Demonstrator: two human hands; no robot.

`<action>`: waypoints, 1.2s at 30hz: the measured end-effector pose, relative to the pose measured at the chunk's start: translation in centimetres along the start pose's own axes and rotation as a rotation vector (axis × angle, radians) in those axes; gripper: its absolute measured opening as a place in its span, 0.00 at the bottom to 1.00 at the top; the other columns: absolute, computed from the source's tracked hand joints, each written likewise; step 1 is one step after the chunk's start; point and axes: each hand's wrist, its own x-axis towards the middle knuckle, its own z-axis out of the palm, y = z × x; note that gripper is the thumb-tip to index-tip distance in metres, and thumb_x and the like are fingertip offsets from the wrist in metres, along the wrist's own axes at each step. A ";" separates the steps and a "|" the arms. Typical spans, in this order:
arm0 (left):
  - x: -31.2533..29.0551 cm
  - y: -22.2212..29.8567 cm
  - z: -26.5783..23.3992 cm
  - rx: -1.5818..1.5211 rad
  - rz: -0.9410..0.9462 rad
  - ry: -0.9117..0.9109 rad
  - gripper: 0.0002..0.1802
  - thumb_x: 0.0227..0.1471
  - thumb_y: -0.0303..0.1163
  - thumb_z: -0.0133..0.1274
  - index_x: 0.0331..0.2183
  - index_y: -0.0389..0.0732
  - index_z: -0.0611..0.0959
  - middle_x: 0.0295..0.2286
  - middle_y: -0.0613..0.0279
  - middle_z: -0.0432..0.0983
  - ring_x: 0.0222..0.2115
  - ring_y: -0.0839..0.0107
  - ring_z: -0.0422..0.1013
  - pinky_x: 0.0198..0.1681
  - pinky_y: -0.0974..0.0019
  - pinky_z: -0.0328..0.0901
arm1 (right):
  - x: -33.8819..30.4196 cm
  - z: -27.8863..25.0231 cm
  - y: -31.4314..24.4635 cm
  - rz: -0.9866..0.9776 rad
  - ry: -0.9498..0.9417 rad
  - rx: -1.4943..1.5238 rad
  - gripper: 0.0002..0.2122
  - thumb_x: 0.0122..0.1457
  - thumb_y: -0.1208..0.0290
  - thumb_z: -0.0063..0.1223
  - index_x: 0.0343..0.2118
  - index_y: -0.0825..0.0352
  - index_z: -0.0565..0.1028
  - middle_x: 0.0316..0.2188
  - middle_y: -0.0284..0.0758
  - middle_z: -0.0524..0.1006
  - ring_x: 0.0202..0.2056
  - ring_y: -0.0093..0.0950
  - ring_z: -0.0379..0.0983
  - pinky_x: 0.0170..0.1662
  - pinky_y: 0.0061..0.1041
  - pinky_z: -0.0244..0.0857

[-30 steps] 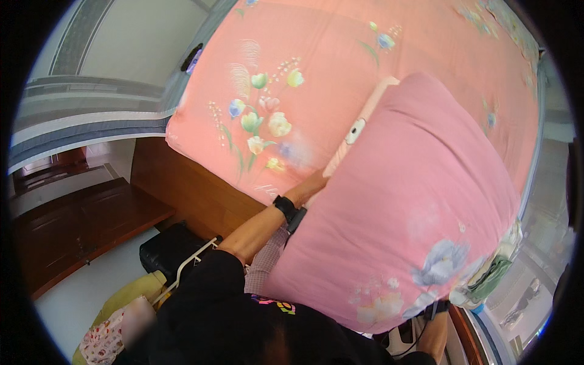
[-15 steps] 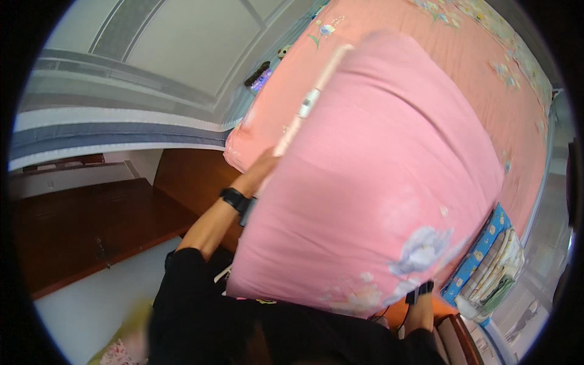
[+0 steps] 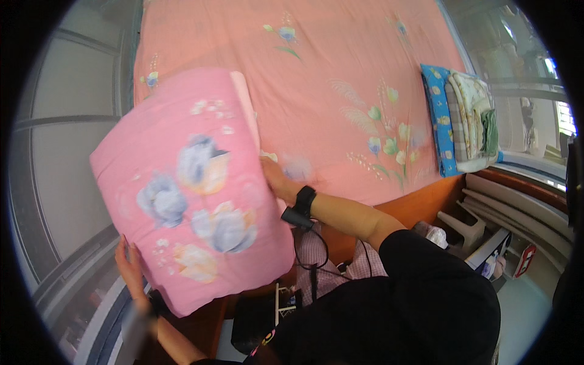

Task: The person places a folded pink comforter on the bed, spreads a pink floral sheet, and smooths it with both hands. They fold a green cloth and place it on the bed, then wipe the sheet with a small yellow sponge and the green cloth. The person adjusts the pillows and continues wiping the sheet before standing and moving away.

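A thick folded pink quilt (image 3: 146, 188) with large blue and cream flowers fills the left middle of the head view, over the near left part of the bed. My left hand (image 3: 129, 271) presses its side at the lower left, fingers stretched along the edge. On the opposite side my right hand (image 3: 278, 181) grips the quilt's right edge, its fingertips partly hidden. A paler pink layer shows along that edge. Both wrists wear black bands, and a dark cylinder with a cable hangs by the right one.
The bed (image 3: 340, 55) has a peach flowered sheet. Folded cloths (image 3: 471, 121) and a blue patterned piece (image 3: 439, 115) lie at its right edge. Glass panels (image 3: 73, 79) stand close on the left. A plastic stool (image 3: 465, 225) and other items sit on the right.
The quilt has turned and shifted left across the bed, its flowered face now toward me. My view has swung too; both hands stay at the quilt's sides.
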 end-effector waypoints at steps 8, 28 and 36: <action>-1.3 3.6 5.5 0.375 0.221 0.271 0.27 0.51 0.23 0.44 0.54 0.31 0.66 0.50 0.38 0.64 0.50 0.43 0.62 0.54 0.50 0.58 | 1.3 -3.2 3.0 -0.161 -0.070 -0.214 0.19 0.63 0.66 0.43 0.49 0.76 0.70 0.45 0.47 0.74 0.46 0.36 0.70 0.52 0.29 0.62; -22.9 -13.1 10.0 -1.032 -1.041 -0.412 0.25 0.59 0.38 0.49 0.53 0.33 0.71 0.48 0.53 0.72 0.46 0.61 0.71 0.48 0.64 0.68 | -8.5 -12.2 20.7 0.315 -0.877 -0.703 0.21 0.60 0.56 0.48 0.50 0.67 0.73 0.40 0.34 0.78 0.41 0.32 0.73 0.45 0.34 0.66; -31.0 -0.6 16.2 -1.247 -0.743 -1.088 0.29 0.58 0.36 0.51 0.59 0.40 0.66 0.52 0.53 0.69 0.46 0.60 0.71 0.51 0.57 0.65 | -12.5 -12.1 19.8 0.393 -1.158 -1.024 0.22 0.60 0.54 0.48 0.49 0.66 0.75 0.39 0.36 0.78 0.42 0.34 0.72 0.45 0.36 0.65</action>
